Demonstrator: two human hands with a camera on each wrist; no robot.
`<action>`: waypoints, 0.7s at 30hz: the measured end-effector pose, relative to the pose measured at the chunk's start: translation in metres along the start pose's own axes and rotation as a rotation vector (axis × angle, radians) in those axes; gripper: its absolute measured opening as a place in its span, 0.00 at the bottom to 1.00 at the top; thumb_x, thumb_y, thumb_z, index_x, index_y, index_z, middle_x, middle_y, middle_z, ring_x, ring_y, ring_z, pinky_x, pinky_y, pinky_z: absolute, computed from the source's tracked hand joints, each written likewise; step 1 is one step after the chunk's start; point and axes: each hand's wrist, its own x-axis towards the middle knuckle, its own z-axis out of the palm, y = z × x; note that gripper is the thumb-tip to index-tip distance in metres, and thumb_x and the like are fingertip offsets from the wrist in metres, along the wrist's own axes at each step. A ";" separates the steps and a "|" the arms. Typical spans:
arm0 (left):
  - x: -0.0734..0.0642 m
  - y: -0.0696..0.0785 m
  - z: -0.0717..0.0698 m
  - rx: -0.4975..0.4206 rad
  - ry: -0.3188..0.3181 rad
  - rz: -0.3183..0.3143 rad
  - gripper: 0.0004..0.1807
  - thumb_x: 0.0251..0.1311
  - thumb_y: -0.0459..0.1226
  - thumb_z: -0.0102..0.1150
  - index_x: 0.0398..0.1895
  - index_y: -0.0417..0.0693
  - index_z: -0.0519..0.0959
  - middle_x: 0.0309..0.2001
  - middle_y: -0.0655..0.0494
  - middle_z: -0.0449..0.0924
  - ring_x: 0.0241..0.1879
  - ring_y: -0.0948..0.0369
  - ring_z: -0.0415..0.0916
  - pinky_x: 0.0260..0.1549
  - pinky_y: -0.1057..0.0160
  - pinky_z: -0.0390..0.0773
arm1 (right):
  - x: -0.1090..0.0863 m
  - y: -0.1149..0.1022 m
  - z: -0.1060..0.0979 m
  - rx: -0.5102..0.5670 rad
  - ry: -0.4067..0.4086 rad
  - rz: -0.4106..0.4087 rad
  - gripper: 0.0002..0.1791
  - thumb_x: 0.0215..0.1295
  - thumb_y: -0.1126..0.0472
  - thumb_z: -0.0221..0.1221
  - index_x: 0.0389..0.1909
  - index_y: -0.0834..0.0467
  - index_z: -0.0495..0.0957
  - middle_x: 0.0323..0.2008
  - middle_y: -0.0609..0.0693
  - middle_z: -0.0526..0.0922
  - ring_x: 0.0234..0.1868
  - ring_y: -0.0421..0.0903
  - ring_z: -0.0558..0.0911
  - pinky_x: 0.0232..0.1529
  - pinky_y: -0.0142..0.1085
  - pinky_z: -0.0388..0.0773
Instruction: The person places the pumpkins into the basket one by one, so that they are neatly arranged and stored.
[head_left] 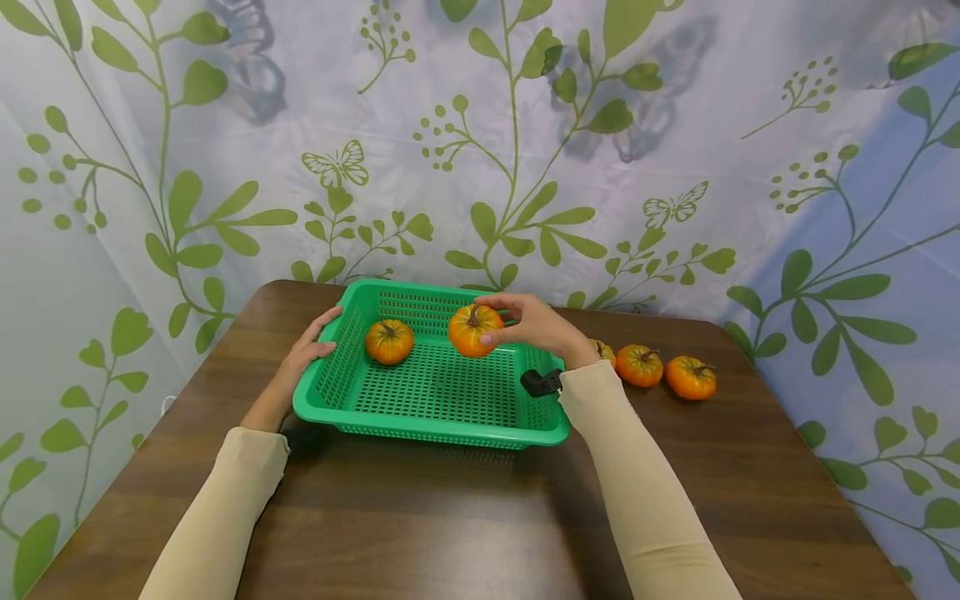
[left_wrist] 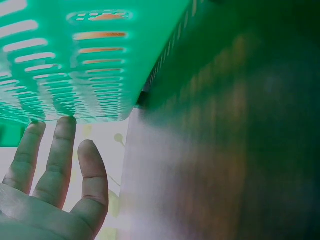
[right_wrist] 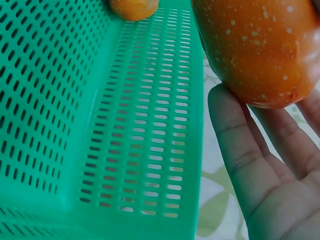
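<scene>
A green plastic basket point(head_left: 435, 432) with slotted walls sits on the table in the head view. My left hand point(head_left: 306, 346) holds its left rim, thumb over the edge and fingers along the outside. In the left wrist view, those fingers point(left_wrist: 61, 160) reach the basket's outer side point(left_wrist: 100, 55). My right hand point(head_left: 536, 325) grips a small orange pumpkin point(head_left: 474, 331) above the basket floor, stem upward. The right wrist view shows this pumpkin point(right_wrist: 260, 55) against the fingertips. Another orange pumpkin point(head_left: 389, 342) lies inside the basket, at its back left.
Right of the basket, more pumpkins rest in a row: one partly hidden by my right sleeve point(head_left: 603, 352), one in the middle point(head_left: 639, 365) and one at the outer end point(head_left: 691, 377). The brown wooden table point(head_left: 420, 517) meets a leaf-patterned curtain point(head_left: 420, 192) behind.
</scene>
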 end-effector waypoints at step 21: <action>0.000 -0.002 -0.001 -0.009 0.009 0.016 0.34 0.79 0.33 0.38 0.86 0.55 0.56 0.81 0.35 0.46 0.61 0.66 0.74 0.53 0.68 0.79 | 0.031 0.005 0.022 0.085 0.049 0.109 0.37 0.72 0.66 0.70 0.79 0.60 0.70 0.77 0.62 0.69 0.77 0.61 0.69 0.72 0.55 0.72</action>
